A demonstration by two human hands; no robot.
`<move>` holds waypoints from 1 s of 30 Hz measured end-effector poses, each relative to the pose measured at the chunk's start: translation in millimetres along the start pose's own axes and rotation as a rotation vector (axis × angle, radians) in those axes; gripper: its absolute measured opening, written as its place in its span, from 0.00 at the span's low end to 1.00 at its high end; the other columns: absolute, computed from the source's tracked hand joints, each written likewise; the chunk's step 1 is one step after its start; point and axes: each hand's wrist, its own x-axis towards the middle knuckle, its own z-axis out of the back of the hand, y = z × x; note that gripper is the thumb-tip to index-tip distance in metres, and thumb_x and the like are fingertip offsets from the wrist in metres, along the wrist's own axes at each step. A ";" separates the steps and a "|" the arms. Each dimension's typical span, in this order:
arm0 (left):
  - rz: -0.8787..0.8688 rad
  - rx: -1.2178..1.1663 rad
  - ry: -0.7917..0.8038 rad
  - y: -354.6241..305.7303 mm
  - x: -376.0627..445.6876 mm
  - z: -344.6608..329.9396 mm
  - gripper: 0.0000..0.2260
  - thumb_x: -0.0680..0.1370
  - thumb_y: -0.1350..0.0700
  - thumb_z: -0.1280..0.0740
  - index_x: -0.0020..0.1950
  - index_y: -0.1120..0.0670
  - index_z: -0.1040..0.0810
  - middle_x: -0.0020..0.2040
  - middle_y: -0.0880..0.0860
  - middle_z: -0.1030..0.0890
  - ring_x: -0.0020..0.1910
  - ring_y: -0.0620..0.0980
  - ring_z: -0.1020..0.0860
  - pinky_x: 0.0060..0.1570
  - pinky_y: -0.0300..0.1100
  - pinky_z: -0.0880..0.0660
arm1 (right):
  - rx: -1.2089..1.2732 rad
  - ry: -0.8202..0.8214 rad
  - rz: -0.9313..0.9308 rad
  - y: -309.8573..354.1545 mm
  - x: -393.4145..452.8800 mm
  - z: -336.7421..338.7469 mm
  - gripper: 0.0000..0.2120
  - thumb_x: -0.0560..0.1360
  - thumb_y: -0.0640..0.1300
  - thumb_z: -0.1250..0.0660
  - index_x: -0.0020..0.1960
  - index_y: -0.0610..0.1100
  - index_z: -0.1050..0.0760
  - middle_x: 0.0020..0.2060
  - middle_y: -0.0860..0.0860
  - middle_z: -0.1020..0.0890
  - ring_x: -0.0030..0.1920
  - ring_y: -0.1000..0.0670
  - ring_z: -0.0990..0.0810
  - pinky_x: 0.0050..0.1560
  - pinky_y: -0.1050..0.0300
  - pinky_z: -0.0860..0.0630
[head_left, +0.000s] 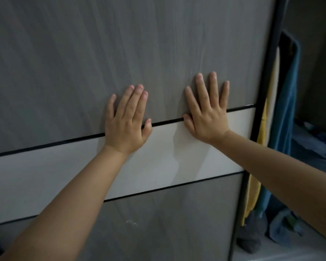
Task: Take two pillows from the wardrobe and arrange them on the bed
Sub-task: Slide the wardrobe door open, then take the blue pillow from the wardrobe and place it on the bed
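Note:
A grey wood-grain sliding wardrobe door (68,63) with a white band across its middle fills most of the head view. My left hand (127,122) lies flat on the door, palm down, fingers spread, over the black line above the white band. My right hand (207,110) presses flat beside it, a little higher and to the right. Neither hand holds anything. At the door's right edge a narrow gap shows the wardrobe's inside (309,129). No pillow and no bed are visible.
In the gap hang a yellow garment (260,140) and a blue garment (284,117). Folded blue cloth (312,147) lies on a shelf behind them. Crumpled grey and blue clothes (267,230) sit lower down. The door's black frame (260,113) runs down its right edge.

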 end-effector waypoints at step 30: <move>-0.115 -0.710 0.964 -608.0 152.8 -233.2 0.14 0.79 0.57 0.40 0.63 0.59 0.29 0.64 0.58 0.28 0.63 0.56 0.31 0.58 0.48 0.30 | -0.254 0.791 -0.733 -508.1 -288.2 18.7 0.13 0.77 0.40 0.41 0.59 0.40 0.26 0.54 0.42 0.20 0.55 0.40 0.25 0.51 0.51 0.27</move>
